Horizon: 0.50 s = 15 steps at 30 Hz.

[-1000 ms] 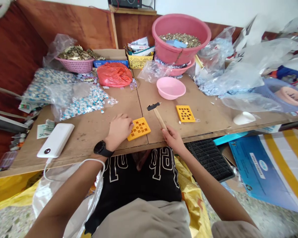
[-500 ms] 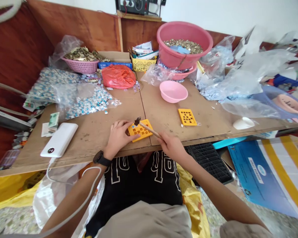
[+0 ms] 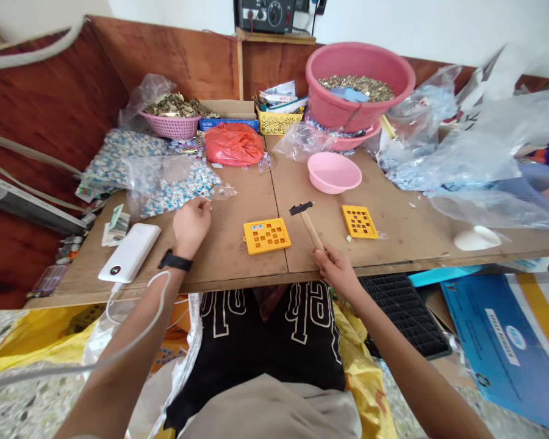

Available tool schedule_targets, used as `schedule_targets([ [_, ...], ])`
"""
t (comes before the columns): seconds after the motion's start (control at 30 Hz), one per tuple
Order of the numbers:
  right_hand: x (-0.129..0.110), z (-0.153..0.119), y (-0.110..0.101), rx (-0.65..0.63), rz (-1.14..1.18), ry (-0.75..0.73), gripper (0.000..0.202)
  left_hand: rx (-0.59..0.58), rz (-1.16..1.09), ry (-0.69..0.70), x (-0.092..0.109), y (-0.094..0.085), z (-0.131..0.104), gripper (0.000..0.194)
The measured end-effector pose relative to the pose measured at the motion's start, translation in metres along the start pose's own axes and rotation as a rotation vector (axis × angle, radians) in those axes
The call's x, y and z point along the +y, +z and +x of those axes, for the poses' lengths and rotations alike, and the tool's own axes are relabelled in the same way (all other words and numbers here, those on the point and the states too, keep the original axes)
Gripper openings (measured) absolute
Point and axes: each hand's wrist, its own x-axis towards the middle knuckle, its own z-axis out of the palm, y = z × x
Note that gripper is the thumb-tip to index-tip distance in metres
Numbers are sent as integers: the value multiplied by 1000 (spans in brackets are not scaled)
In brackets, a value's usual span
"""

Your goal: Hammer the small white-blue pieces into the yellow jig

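The flat orange plastic tray with square holes [image 3: 267, 236] lies on the brown wooden surface [image 3: 229, 262], between the two hands, two small blue-and-white pieces in its upper-left holes. The right hand [image 3: 335, 268] has its fingers clamped on a wooden-handled hammer with a dark head [image 3: 312, 230]. The left hand [image 3: 191, 227] is beside the loose blue-and-white pieces [image 3: 183, 188]; whether its fingers are together I cannot tell.
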Motion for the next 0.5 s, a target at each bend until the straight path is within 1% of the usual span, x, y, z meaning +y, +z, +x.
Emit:
schedule_targets([
  [0.1, -1, 2, 1, 17, 125, 73, 55, -18, 74, -70, -15, -2, 21, 31],
  [0.17, -3, 3, 0, 23, 158, 94, 56, -68, 96, -40, -17, -1, 26, 24],
  [0.23, -6, 4, -1, 32, 174, 106, 56, -106, 115, 28, -11, 2, 25, 19],
  [0.27, -7, 4, -1, 34, 176, 107, 55, -120, 105, 72, -5, 3, 22, 20],
  [0.33, -8, 4, -2, 28, 175, 100, 54, -148, 16, 176, 15, 7, 10, 25],
  [0.43, -10, 3, -2, 7, 165, 86, 54, -227, -198, 334, 55, 17, -14, 26],
  [0.5, -10, 3, -2, 4, 163, 83, 54, -305, -274, 418, 81, 25, -28, 26],
])
